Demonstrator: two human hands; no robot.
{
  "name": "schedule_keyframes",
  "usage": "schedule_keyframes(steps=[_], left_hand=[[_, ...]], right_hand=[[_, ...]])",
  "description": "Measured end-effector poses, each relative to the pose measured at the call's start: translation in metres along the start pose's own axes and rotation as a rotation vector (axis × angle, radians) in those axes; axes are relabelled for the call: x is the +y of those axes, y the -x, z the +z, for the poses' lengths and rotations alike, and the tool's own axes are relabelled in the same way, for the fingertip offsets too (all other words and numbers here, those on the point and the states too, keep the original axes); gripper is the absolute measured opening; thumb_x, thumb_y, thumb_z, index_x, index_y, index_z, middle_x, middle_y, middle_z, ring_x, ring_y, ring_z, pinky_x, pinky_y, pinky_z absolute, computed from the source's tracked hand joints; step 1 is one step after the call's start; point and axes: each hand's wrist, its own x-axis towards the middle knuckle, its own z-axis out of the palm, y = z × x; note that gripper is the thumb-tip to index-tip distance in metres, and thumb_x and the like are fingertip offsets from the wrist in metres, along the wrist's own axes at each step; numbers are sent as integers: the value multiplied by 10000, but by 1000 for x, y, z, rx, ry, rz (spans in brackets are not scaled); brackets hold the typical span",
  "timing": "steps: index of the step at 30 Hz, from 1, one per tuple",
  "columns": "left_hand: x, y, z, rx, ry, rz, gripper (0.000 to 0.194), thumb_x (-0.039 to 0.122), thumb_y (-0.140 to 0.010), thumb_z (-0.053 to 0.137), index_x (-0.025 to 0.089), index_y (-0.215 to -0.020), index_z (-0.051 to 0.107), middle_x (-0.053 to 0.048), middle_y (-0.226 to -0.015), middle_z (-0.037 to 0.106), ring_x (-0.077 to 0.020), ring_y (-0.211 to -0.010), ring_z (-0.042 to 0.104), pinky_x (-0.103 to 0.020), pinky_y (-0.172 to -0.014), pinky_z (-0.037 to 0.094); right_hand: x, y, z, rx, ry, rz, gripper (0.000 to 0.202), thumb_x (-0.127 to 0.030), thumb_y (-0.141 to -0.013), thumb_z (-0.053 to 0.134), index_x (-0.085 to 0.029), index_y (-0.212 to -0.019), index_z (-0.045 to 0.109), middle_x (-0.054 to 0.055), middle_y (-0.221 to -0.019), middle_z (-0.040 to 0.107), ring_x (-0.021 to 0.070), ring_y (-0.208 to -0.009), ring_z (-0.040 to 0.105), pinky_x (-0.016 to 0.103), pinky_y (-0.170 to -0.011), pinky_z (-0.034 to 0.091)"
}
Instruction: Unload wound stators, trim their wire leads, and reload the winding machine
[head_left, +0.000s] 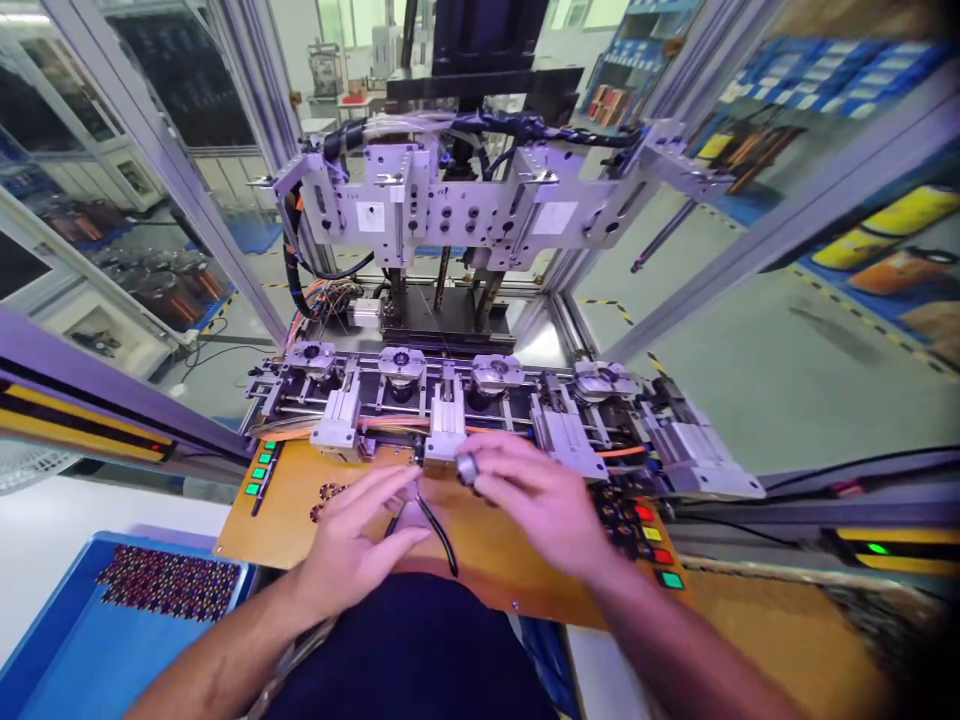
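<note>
My right hand (536,500) is closed on a small, round grey metal part (466,468), pinched between thumb and fingers above the orange-yellow panel (480,555). To its left is my left hand (356,545), fingers stretched out and thumb apart. Its fingertips reach over a pair of pliers (439,532) with black handles; whether they touch it I cannot tell. A few small dark ring-shaped parts (328,495) lie on the panel just beyond my left hand.
Behind the panel runs a row of metal clamping fixtures (403,368), with a wide machine head (480,215) above. Green buttons (255,489) sit at left, coloured buttons (657,555) and dark parts (619,520) at right. A blue tray (142,660) holds many small parts. Frame posts flank the station.
</note>
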Motion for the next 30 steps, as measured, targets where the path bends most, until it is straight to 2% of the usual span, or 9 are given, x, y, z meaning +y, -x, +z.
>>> schedule_keyframes(steps=[1,3,4,7,10,17,23,26,30], left_hand=[[-2,2,-4,7,-32,-46,482,212,-786,755,198,-1250,624,-107,-1111,724,-181,-886,710,-282,-795,607],[-7,6,-11,25,-74,-106,431,211,-804,734,212,-1224,635,-91,-1071,727,-161,-800,702,-265,-729,608],[-10,9,-14,31,-85,-119,410,209,-813,722,219,-1215,638,-86,-1059,726,-160,-788,699,-266,-716,607],[-20,16,-18,18,-95,-138,384,200,-832,694,237,-1210,638,-82,-1069,718,-175,-832,703,-287,-746,608],[-29,22,-20,-7,-97,-165,354,196,-835,685,246,-1184,652,-73,-1092,714,-184,-878,707,-296,-785,609],[-37,24,-23,-31,-127,-219,288,210,-815,701,246,-1101,695,-57,-1087,733,-203,-915,721,-293,-774,623],[-36,17,-18,-85,-117,-223,263,225,-817,698,236,-1079,711,-70,-1080,739,-207,-887,729,-311,-769,635],[-38,19,-19,-88,-129,-211,265,233,-818,698,244,-1082,709,-66,-1074,743,-211,-900,733,-309,-767,637],[-38,22,-24,-87,-163,-188,260,231,-825,693,246,-1085,704,-59,-1059,749,-208,-909,738,-290,-753,635]], right_hand=[[12,-16,-17,-10,190,-62,132,-210,-931,600,-194,-920,731,72,-1058,702,181,-980,671,334,-882,562],[40,-48,-50,23,321,-78,144,-215,-910,611,-169,-906,747,96,-1047,711,218,-992,668,406,-934,540],[56,-61,-64,23,369,-75,151,-211,-900,610,-160,-900,752,103,-1036,712,226,-961,675,419,-912,548],[93,-86,-87,-54,448,-85,156,-180,-873,608,-161,-872,763,88,-1057,712,217,-939,685,401,-892,562],[110,-91,-87,-150,492,-109,173,-146,-867,598,-172,-880,768,68,-1098,709,200,-964,683,382,-914,559],[112,-92,-86,-267,594,-117,192,-134,-878,585,-150,-944,765,63,-1082,715,215,-1012,650,407,-935,533],[113,-98,-83,-322,680,-116,188,-126,-868,578,-144,-885,765,70,-1038,710,205,-963,634,364,-879,538],[108,-92,-83,-328,711,-123,230,-84,-861,554,-140,-947,759,77,-1115,698,218,-1046,617,375,-931,521],[106,-77,-80,-308,741,-123,372,44,-780,504,-126,-1007,746,96,-1174,686,250,-1141,590,426,-973,498]])
